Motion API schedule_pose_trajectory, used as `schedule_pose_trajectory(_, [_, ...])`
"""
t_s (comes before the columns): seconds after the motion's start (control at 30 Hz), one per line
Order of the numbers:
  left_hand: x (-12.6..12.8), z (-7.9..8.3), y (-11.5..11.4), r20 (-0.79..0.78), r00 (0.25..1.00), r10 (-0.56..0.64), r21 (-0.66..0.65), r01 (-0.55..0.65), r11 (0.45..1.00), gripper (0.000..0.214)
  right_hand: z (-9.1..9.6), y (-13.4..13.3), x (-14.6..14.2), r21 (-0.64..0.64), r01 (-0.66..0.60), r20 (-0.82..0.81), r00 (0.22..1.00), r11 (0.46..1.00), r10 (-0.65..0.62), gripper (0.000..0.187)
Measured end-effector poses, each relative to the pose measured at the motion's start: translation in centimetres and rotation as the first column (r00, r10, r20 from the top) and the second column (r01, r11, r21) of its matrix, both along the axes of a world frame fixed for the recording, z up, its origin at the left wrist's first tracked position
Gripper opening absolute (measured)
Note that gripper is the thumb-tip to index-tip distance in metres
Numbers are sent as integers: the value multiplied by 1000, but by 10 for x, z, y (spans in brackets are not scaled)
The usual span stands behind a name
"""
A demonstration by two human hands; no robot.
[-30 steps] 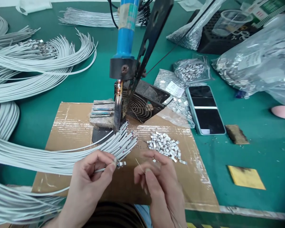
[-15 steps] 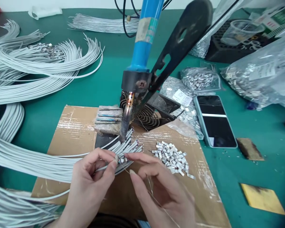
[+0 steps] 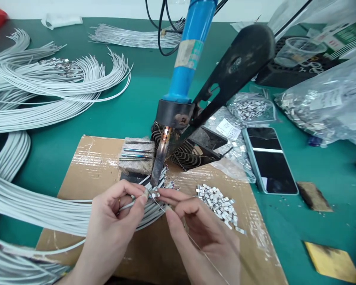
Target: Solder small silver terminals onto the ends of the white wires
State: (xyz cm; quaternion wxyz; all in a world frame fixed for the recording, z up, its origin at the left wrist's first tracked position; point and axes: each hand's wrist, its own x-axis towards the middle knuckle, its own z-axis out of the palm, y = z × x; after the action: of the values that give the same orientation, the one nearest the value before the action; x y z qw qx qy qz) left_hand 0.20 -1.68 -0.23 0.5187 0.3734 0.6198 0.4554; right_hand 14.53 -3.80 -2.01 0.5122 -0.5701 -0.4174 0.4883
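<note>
— Brown cardboard sheet (image 3: pixel 86 158) below; what's gripped?
— Your left hand (image 3: pixel 117 221) pinches a slim white cable (image 3: pixel 126 206), small silver terminal (image 3: pixel 155 195) near the blue-handled soldering iron (image 3: pixel 179 89); your right hand (image 3: pixel 200 233) pinches thin silvery wire (image 3: pixel 207 258).

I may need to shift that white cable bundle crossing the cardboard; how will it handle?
The cable bundle likely flexes springily, since its strands curve smoothly. It may splay, as no tie shows on it. With so many strands, it could feel fairly heavy.

Left grip (image 3: pixel 115 225) wearing ring (image 3: pixel 119 202), bare right grip (image 3: pixel 203 233)
</note>
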Motion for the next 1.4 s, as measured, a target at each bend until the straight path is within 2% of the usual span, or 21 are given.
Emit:
schedule_pose_trajectory(0.2, [-2, -2, 4, 13, 1000, -18, -9, 18, 1000, 13, 2, 2, -1, 28, 16, 97, 995, 999, -18, 21])
schedule_pose_trajectory(0.43, [3, 1, 11, 33, 997, 67, 22, -68, 997, 9, 3, 7, -2, 14, 16, 63, 998, 1000, -17, 21])
schedule_pose_trajectory(0.73, [4, 4, 14, 38, 998, 59, 33, -61, 998, 9, 3, 9, -3, 5, 42, -17, 999, 999, -42, 21])
schedule_pose_trajectory(1.4, [0, 3, 12, 68, 996, 52, 73, -57, 996, 13, 3, 11, -1, 68, 9, 29, 1000, 998, -11, 20])
